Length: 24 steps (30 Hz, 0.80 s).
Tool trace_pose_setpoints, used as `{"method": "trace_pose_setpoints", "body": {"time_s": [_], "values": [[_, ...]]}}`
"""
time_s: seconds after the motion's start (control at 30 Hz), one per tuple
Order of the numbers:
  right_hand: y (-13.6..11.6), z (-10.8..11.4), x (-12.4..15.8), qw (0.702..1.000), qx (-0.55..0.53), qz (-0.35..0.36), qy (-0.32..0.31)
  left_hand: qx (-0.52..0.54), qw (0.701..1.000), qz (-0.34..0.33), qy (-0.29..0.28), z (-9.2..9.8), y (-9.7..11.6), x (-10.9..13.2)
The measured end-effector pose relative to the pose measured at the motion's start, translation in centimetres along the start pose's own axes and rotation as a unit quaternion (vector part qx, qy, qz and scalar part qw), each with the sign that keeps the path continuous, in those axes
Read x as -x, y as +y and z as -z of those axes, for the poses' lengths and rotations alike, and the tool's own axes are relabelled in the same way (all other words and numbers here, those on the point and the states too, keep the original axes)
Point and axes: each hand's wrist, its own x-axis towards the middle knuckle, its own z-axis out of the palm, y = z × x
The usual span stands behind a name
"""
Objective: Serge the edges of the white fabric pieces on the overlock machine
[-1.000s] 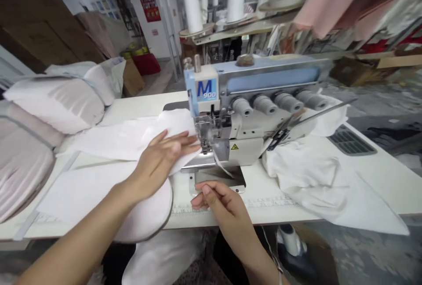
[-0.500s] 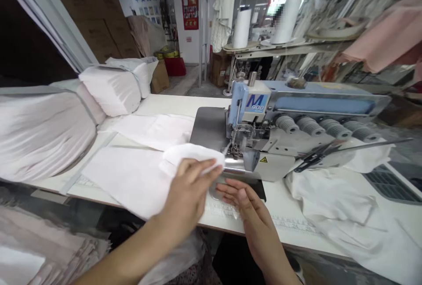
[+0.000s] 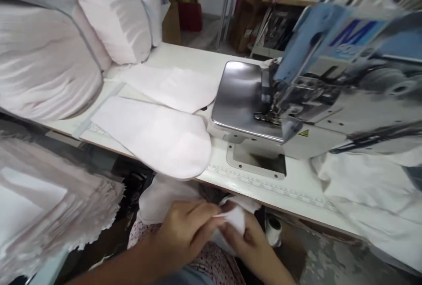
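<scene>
Low in front of my lap, my left hand pinches the edge of a small white fabric piece. Close beside it, my right hand grips the same piece, fingers curled round it; much of the fabric is hidden behind both hands. On the table's front edge lies a flat white fabric panel with a rounded end. A second white panel lies behind it. To the right stands a blue and white overlock sewing machine with a shiny metal plate.
Tied stacks of white cut fabric fill the table's left end. Below, at left, hangs a pile of pale fabric pieces. Crumpled white cloth covers the right end. A printed ruler strip runs along the front edge.
Both hands have moved from beside the machine's needle area down to my lap, carrying the fabric. My right hand, open before, now grips it too. The view has tilted downward.
</scene>
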Motion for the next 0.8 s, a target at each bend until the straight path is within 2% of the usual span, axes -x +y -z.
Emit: {"method": "trace_pose_setpoints", "body": {"time_s": [0.07, 0.1, 0.13, 0.17, 0.27, 0.33, 0.4, 0.5, 0.6, 0.67, 0.73, 0.8], "values": [[2.7, -0.1, -0.2, 0.987, 0.101, 0.013, -0.125, -0.017, 0.995, 0.095, 0.022, 0.1, -2.1, 3.7], [4.0, 0.0, -0.7, 0.979, 0.127, 0.008, -0.159, -0.038, 0.988, 0.140, 0.046, 0.4, -3.4, 5.2], [5.2, 0.3, -1.4, 0.976, 0.138, -0.004, -0.169, -0.066, 0.978, 0.183, 0.075, 0.9, -4.8, 6.4], [6.3, 0.4, -2.3, 0.978, 0.139, -0.020, -0.155, -0.097, 0.965, 0.219, 0.103, 1.5, -6.4, 7.4], [9.3, 0.3, -5.0, 0.987, 0.137, -0.060, -0.056, -0.166, 0.928, 0.298, 0.152, 2.9, -11.7, 8.6], [10.8, -0.5, -6.3, 0.988, 0.138, -0.073, 0.010, -0.185, 0.917, 0.315, 0.159, 3.3, -14.8, 8.6], [11.8, -1.9, -6.5, 0.987, 0.131, -0.075, 0.050, -0.198, 0.916, 0.312, 0.159, 2.9, -16.6, 8.5], [12.8, -5.0, -5.2, 0.991, 0.105, -0.069, 0.047, -0.209, 0.927, 0.280, 0.132, 0.9, -17.4, 8.4], [14.4, -8.4, -3.6, 0.994, 0.085, -0.070, -0.004, -0.217, 0.938, 0.256, 0.086, -2.1, -17.2, 8.1], [15.6, -9.7, -3.3, 0.992, 0.089, -0.088, -0.025, -0.218, 0.942, 0.245, 0.066, -3.1, -17.1, 7.9], [16.7, -9.5, -3.5, 0.990, 0.100, -0.099, -0.029, -0.209, 0.953, 0.217, 0.046, -2.7, -16.6, 7.9], [17.1, -8.2, -3.7, 0.988, 0.115, -0.096, -0.025, -0.190, 0.967, 0.171, 0.020, -1.1, -15.8, 8.5]]}}
